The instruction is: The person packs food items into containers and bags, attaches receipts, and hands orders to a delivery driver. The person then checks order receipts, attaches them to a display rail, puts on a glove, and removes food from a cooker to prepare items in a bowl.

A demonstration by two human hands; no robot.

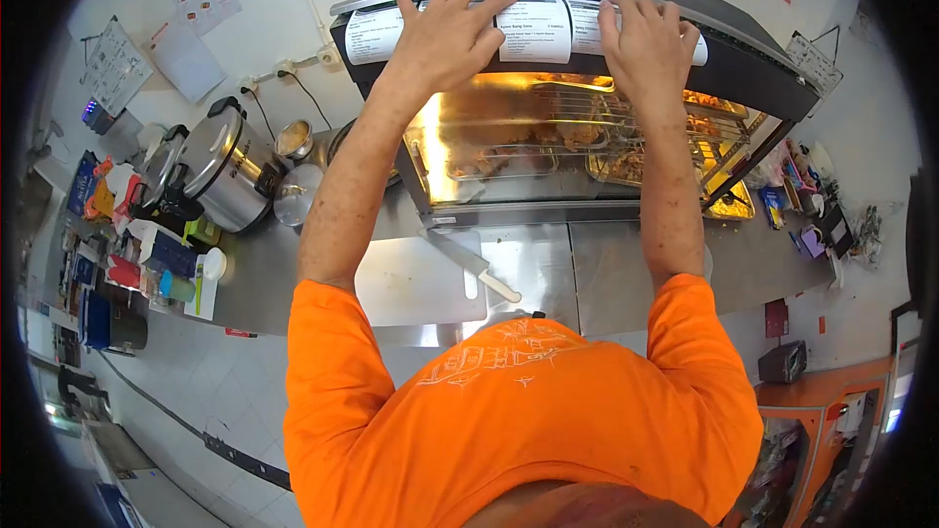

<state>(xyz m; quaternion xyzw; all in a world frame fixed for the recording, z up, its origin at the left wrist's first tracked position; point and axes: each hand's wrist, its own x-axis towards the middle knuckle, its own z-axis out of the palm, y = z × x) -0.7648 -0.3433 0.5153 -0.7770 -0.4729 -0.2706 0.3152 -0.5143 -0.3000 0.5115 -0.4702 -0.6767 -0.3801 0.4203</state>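
Both arms reach up to the top front of a heated food display cabinet (548,215). Printed order slips hang in a row below its metal rail. My left hand (445,34) lies with fingers spread over the rail, between the left slip (375,36) and the middle slip (534,31), its index finger and thumb touching the middle one. My right hand (650,49) has its fingers bent at the rail, thumb and fingertips on the top of the right slip (587,29), which it partly covers. Behind the glass, pieces of fried food lie on wire racks (602,168).
Below the cabinet, a knife (504,286) with a white handle lies beside a white cutting board (416,284) on the steel counter (611,279). Large steel cookers (230,166) and packets stand to the left. Assorted small items (812,196) crowd the right end.
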